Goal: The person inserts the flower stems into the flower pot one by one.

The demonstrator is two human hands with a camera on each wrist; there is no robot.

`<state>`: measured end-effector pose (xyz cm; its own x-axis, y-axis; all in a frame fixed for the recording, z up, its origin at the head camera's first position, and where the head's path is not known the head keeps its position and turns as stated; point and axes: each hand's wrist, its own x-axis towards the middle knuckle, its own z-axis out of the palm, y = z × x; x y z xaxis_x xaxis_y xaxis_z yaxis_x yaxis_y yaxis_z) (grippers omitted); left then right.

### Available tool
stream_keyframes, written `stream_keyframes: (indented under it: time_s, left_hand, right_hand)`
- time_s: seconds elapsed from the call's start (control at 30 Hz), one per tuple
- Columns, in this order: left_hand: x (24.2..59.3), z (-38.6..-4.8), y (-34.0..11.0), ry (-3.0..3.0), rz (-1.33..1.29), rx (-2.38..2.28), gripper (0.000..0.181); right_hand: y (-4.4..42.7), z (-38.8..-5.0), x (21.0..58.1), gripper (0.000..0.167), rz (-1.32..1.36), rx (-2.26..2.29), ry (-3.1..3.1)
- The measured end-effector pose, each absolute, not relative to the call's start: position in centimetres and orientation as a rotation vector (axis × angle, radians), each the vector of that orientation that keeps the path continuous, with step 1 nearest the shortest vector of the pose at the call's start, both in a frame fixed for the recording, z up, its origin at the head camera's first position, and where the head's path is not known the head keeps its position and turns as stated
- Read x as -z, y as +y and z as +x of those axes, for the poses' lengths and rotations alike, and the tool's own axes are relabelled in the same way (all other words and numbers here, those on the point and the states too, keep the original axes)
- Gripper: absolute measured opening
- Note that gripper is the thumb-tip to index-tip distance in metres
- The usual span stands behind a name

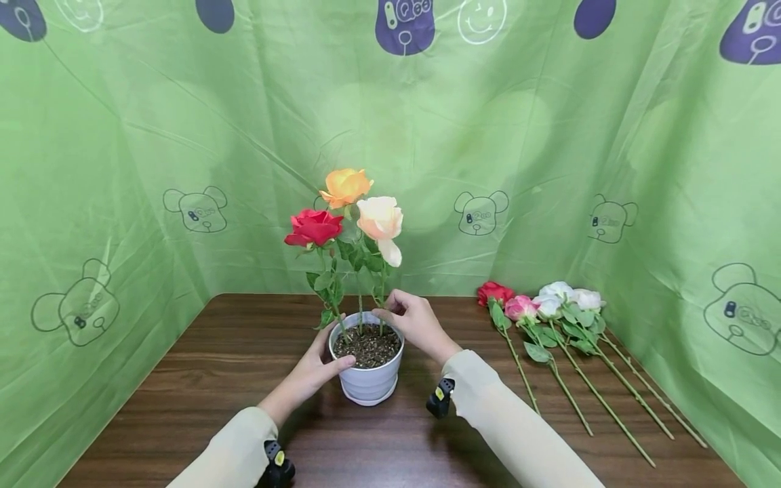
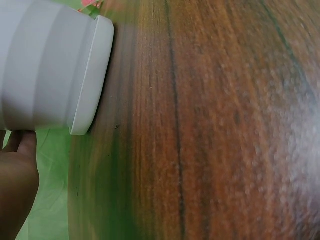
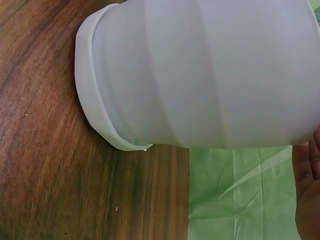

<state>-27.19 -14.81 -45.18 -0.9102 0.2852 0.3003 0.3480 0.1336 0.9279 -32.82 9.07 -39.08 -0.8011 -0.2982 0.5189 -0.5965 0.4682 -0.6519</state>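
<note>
A white ribbed flower pot [image 1: 368, 383] filled with dark soil [image 1: 372, 349] stands on its saucer at the table's middle. Three roses rise upright from the soil: a red rose [image 1: 314, 228], an orange rose [image 1: 346, 188] and a peach rose [image 1: 381, 220]. My left hand [image 1: 314, 366] grips the pot's left side, thumb over the front rim and fingers around the outside. At the right rim, my right hand [image 1: 417, 324] pinches the peach rose's stem low, close above the soil. Both wrist views show the pot's wall, with part of the left hand [image 2: 19, 175] and right hand [image 3: 307, 190] beside it.
On the right of the brown wooden table [image 1: 213, 379] lie several loose roses: a red one [image 1: 495, 293], a pink one [image 1: 521, 308] and white ones [image 1: 554, 296], their stems pointing toward the front. Green printed cloth [image 1: 390, 122] encloses the back and sides.
</note>
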Motion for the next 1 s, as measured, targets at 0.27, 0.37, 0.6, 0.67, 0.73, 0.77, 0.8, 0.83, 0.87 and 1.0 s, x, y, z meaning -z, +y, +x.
stream_keyframes:
  time_s: [0.27,0.37,0.6,0.67,0.73,0.77,0.8,0.83,0.87,1.0]
  left_hand:
    - [45.2,-27.3,-14.8,-2.326,-0.648,1.922,0.083]
    - [45.1,-27.3,-14.8,-2.329,-0.651,1.912,0.082]
    - [45.2,-27.2,-14.8,-2.339,-0.660,1.897,0.081]
    - [45.2,-27.2,-14.8,-2.339,-0.660,1.899,0.081]
    - [45.2,-27.2,-14.8,-2.334,-0.663,1.906,0.081]
    - [45.2,-27.2,-14.8,-2.330,-0.667,1.912,0.081]
    - [45.2,-27.2,-14.8,-2.326,-0.669,1.917,0.081]
    - [45.2,-27.2,-14.8,-2.321,-0.672,1.921,0.080]
    - [45.2,-27.2,-14.9,-2.321,-0.675,1.919,0.080]
    - [45.2,-27.2,-14.8,-2.315,-0.676,1.922,0.080]
  right_hand:
    - [9.2,-33.0,38.9,0.026,0.779,-1.296,-2.451]
    - [9.3,-33.1,38.8,0.031,0.808,-1.273,-2.458]
    - [9.9,-33.2,38.6,0.021,0.887,-1.226,-2.496]
    - [10.0,-33.3,38.5,0.016,0.898,-1.245,-2.517]
    - [10.1,-33.3,38.5,0.014,0.898,-1.262,-2.544]
    - [10.2,-33.3,38.4,0.013,0.904,-1.253,-2.557]
    - [10.2,-33.4,38.4,0.012,0.911,-1.247,-2.566]
    - [10.3,-33.4,38.3,0.012,0.913,-1.239,-2.576]
    - [10.3,-33.4,38.3,0.012,0.916,-1.232,-2.583]
    - [10.3,-33.4,38.0,0.014,0.934,-1.210,-2.600]
